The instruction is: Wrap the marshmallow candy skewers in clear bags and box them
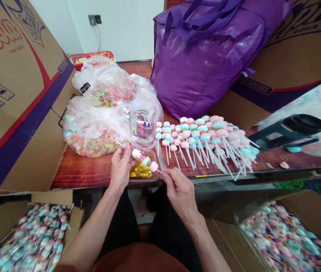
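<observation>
Between my hands is a pink, white and blue marshmallow skewer (154, 166), partly inside a small clear plastic bag (141, 155). My left hand (120, 166) is closed on the bag's upper end, its fingers pinching the printed film. My right hand (179, 187) pinches the thin white stick at the lower end. Just below the skewer lies a clear tray (156, 176) with gold twist ties (140, 172). To the right, a pile of pink and blue marshmallow skewers (206, 132) rests on the table, sticks toward me.
Plastic sacks of sweets (98, 132) and a small clear box (140, 126) sit at the left. Behind stands a purple bag (202, 64); a dark tumbler (285, 132) lies at right. Large cartons (16, 90) flank the table. Lower boxes hold wrapped skewers (36, 234).
</observation>
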Available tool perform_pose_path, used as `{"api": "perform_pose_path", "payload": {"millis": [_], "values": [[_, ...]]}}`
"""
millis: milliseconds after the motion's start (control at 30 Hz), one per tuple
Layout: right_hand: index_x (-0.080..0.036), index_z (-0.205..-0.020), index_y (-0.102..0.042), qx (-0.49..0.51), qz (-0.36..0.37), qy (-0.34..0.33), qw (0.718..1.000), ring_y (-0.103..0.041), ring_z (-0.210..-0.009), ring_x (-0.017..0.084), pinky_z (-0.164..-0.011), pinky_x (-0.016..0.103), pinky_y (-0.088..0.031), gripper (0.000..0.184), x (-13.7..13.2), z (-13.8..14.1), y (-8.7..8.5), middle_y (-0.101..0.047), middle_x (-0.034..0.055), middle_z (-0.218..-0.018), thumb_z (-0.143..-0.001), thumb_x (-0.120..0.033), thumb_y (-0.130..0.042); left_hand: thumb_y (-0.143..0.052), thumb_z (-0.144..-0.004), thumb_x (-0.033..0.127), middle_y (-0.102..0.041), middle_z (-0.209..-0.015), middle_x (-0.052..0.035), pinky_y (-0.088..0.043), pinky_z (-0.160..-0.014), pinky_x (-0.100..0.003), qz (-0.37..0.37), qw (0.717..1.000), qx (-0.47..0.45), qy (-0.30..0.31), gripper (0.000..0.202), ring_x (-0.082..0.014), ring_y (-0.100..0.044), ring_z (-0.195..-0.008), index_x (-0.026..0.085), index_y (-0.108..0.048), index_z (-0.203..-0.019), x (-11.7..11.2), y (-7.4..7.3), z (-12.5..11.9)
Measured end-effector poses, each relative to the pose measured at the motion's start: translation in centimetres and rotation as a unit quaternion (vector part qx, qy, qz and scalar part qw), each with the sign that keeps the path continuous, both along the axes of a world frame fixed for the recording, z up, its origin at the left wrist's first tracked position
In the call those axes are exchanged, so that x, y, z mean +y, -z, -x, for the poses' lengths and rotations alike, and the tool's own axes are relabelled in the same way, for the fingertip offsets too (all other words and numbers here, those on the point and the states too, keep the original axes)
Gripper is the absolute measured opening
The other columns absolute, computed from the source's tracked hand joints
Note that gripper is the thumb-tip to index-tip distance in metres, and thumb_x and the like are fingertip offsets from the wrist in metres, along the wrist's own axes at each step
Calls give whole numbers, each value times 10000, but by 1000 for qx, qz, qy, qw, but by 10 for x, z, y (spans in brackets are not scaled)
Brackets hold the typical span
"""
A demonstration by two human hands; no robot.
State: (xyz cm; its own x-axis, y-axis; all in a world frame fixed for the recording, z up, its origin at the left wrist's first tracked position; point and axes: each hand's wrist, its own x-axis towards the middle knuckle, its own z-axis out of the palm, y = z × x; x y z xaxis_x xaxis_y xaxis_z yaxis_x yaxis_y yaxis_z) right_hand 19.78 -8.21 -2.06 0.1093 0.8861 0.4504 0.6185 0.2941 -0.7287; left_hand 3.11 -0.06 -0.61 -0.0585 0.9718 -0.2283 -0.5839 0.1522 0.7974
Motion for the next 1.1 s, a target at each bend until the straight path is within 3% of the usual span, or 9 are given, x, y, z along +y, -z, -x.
{"api": "perform_pose_path", "payload": {"millis": [200,267,467,633,800,1100], "values": [[-196,-797,-619,79,146,-21,986,-528,-554,114,-578,226,-402,241,-5,3,-2,-547,-36,-609,-979,-276,-481,-840,-700,429,-757,-893,-53,-569,-763,-278,-4,999,-46,-7,416,-188,-737,-875,189,-623,-960,-2,6,-8],[-195,-789,-618,105,164,-13,981,-511,-537,112,-557,224,-393,256,-6,6,-1,-533,-41,-591,-977,-297,-479,-830,-711,441,-756,-917,-60,-572,-782,-295,-2,999,-45,-4,413,-198,-737,-904,189,-613,-955,-2,8,-10],[-190,-787,-603,86,93,22,992,-535,-611,125,-629,243,-404,238,0,24,5,-574,-13,-669,-971,-271,-475,-815,-723,454,-749,-879,-57,-578,-794,-325,5,999,-19,48,438,-206,-743,-875,174,-596,-978,-12,7,-19],[-194,-776,-589,133,104,37,985,-514,-594,120,-623,243,-404,235,8,35,0,-556,-25,-654,-966,-291,-490,-818,-722,444,-747,-878,-60,-576,-793,-308,6,998,-8,69,428,-200,-740,-873,157,-619,-969,-10,2,-14],[-195,-767,-601,166,143,-1,976,-493,-553,113,-569,234,-387,242,5,33,-2,-532,-43,-606,-956,-320,-516,-835,-709,414,-753,-911,-70,-574,-779,-292,-4,999,-6,49,421,-180,-738,-816,142,-645,-969,1,3,0],[-196,-799,-596,150,112,27,982,-509,-598,130,-603,253,-400,232,20,51,-7,-593,-11,-692,-959,-308,-471,-858,-684,366,-756,-864,-68,-574,-815,-317,30,995,-16,95,414,-194,-736,-849,143,-647,-961,-10,5,-9]]}}
